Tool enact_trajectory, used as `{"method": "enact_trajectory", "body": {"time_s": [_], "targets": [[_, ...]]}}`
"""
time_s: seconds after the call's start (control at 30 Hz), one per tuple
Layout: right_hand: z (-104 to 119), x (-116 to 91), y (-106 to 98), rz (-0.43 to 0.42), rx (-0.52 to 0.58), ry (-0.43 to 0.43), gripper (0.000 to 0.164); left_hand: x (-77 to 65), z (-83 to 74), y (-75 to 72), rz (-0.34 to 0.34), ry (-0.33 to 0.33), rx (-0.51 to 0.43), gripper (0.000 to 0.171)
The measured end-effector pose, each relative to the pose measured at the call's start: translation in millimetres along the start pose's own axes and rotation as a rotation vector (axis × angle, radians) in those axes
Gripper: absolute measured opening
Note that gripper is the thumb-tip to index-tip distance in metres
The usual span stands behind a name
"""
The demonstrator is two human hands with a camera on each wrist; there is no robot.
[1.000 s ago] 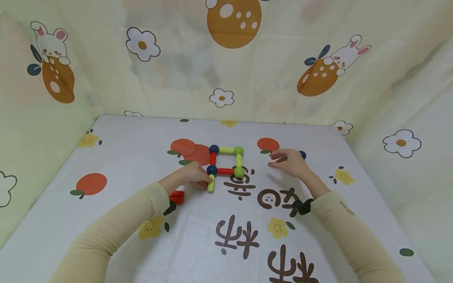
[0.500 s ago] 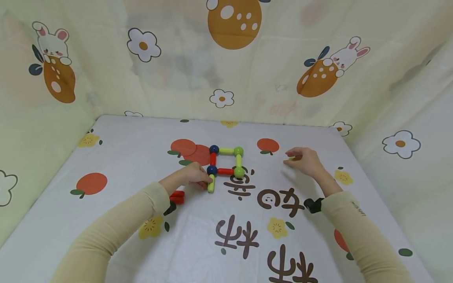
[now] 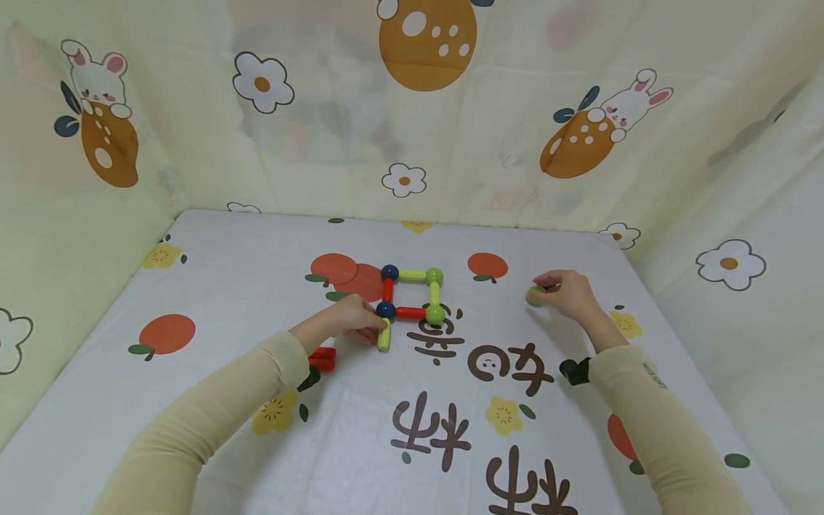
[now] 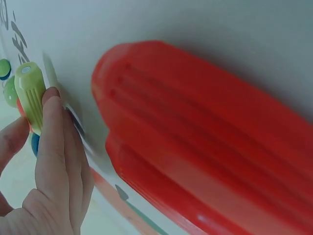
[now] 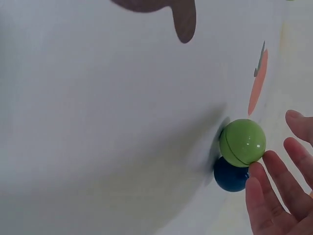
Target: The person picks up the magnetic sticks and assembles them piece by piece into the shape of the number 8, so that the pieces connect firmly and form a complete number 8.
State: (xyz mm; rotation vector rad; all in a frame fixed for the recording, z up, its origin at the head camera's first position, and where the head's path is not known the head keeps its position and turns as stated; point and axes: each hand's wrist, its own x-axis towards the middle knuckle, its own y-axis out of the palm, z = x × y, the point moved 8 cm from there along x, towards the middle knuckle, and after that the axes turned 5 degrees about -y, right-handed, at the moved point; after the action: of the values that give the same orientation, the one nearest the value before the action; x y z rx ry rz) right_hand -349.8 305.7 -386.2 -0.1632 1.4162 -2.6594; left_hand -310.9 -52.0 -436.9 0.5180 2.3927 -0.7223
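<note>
My left hand [image 3: 350,317] pinches a yellow-green ribbed rod [image 3: 384,335] between thumb and fingers. The rod's far end meets a dark blue ball [image 3: 385,310], the near left corner of a square of rods and balls. That square has two red rods, two yellow-green rods, two blue balls on its left and two green balls on its right. Over on the right, my right hand [image 3: 566,292] touches a loose green ball [image 5: 243,141] with extended fingertips, the thumb held apart from it. A dark blue ball [image 5: 231,175] sits right beside the green one, partly behind the fingers.
Red ribbed rods [image 4: 205,132] lie side by side under my left wrist, partly hidden by the sleeve in the head view. A white printed cloth [image 3: 347,443] covers the table. Patterned curtains [image 3: 322,129] rise at the back and sides.
My right hand has moved rightward to the loose balls, and the green one now shows at its fingertips. The left hand keeps its grip on the rod in the same place.
</note>
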Motion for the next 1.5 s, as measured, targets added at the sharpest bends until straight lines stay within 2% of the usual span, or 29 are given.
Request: {"method": "enact_trajectory", "body": {"time_s": [0.17, 0.43, 0.63, 0.8, 1.07, 1.3, 1.5], "targets": [[-2.8, 1.3, -0.9, 0.0, -0.012, -0.003, 0.037, 1.9, -3.6, -2.5, -0.035, 0.018, 0.008, 0.032], [-9.1, 2.3, -2.5, -0.022, -0.01, 0.019, 0.036, 6.3, -13.6, -11.4, -0.191, 0.049, 0.058, 0.032], [-14.5, 3.1, 2.2, -0.003, -0.047, 0.072, 0.035, 6.7, -21.8, -15.3, -0.268, 0.118, 0.096, 0.027], [-13.2, 3.6, 6.0, 0.01, -0.08, 0.077, 0.037, 5.9, -25.9, -17.4, -0.298, 0.166, 0.11, 0.026], [-8.3, 2.8, 15.7, 0.057, -0.03, 0.079, 0.035, 8.7, -24.0, -19.7, -0.315, 0.157, 0.12, 0.026], [8.4, 0.1, 29.8, 0.144, 0.064, 0.043, 0.037, 10.6, -24.2, -22.7, -0.316, 0.159, 0.146, 0.027], [23.2, -2.0, 46.2, 0.194, 0.079, 0.007, 0.036, 10.8, -25.0, -23.0, -0.314, 0.168, 0.166, 0.027]]}}
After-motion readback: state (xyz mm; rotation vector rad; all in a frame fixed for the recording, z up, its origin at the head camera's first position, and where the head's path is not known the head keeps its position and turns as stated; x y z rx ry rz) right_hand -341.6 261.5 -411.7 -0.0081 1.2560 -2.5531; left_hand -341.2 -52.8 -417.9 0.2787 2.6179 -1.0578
